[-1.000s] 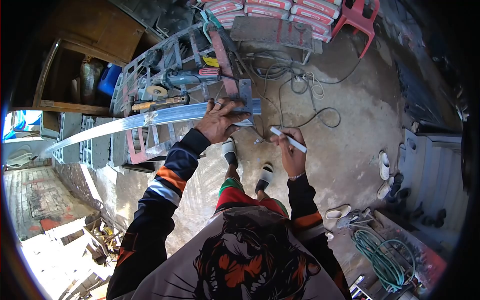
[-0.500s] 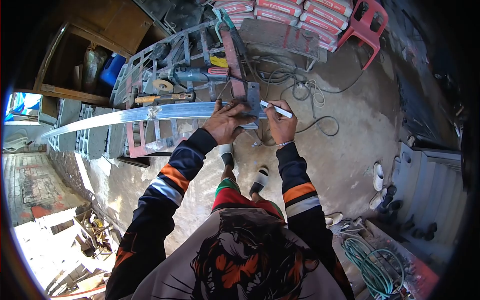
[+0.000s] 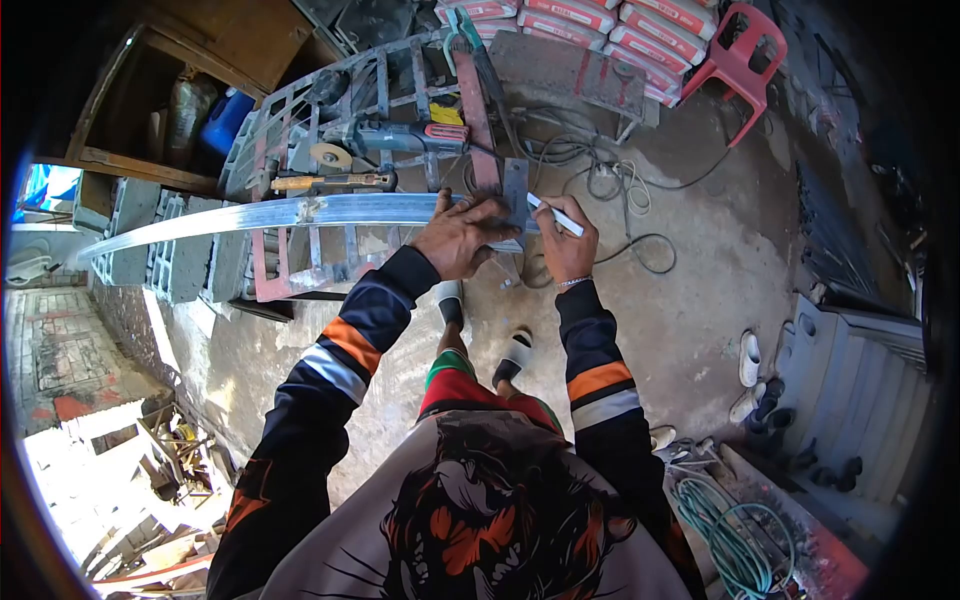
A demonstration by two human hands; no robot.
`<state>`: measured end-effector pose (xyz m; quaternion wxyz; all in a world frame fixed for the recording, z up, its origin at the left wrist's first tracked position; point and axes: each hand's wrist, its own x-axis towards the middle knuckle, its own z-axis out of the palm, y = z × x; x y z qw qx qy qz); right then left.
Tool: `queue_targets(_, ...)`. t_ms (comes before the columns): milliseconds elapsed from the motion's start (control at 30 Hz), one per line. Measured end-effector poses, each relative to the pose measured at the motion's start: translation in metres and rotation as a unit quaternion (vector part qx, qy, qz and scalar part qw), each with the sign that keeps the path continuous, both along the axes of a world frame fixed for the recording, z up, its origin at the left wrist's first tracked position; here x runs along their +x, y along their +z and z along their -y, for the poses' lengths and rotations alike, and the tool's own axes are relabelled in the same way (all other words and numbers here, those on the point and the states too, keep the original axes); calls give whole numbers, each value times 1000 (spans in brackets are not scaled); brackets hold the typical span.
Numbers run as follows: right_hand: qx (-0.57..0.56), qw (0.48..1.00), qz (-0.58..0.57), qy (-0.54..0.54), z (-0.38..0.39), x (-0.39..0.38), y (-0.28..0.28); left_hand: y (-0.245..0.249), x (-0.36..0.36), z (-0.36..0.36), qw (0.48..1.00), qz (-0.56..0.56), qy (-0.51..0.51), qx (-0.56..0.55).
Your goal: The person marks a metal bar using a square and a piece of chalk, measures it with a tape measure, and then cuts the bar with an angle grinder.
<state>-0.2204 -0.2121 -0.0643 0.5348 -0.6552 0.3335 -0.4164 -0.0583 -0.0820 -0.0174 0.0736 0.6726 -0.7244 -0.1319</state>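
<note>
A long shiny metal bar crosses from the far left to my hands, over a metal grate. My left hand is closed on its near end, pressing a square there; the dark blade lies across the bar. Pinched in the fingers of my right hand is a white marker, its tip close to the blade's right side. The fingers of my left hand hide part of the square and bar.
Behind the bar, an angle grinder and a yellow-black tool lie on the grate. Cables loop over the floor. A red chair and stacked bags stand at the back. Concrete blocks support the left side.
My right hand has brought the marker slightly closer to the square's blade. The view has shifted a little; my left hand keeps its hold on the bar and square.
</note>
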Motion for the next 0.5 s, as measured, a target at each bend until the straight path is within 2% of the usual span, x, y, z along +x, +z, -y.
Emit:
queue_targets(67, -20, 1000, -24, 0, 1, -1, 0, -1, 0, 0, 1000, 0, -2, -4)
queue_targets(133, -91, 993, -71, -2, 1, -1, 8, 0, 0, 0, 1000, 1, -4, -9)
queue_targets(233, -118, 987, -105, 14, 1, -5, 16, 1, 1, 1, 1000, -4, 0, -7)
queue_targets(367, -90, 991, -94, 23, -6, -17, 22, 5, -1, 0, 1000, -3, 7, 5)
queue_targets(433, -91, 973, -186, 102, -2, -28, 35, 5, -2, 0, 1000, -1, 15, 13)
queue_targets(467, -90, 973, -186, 101, 0, -33, 38, 5, -1, 0, 1000, -1, 13, 6)
queue_targets(500, -38, 946, -266, 179, 0, -39, 42, 5, -1, 0, 1000, -1, 9, -1)
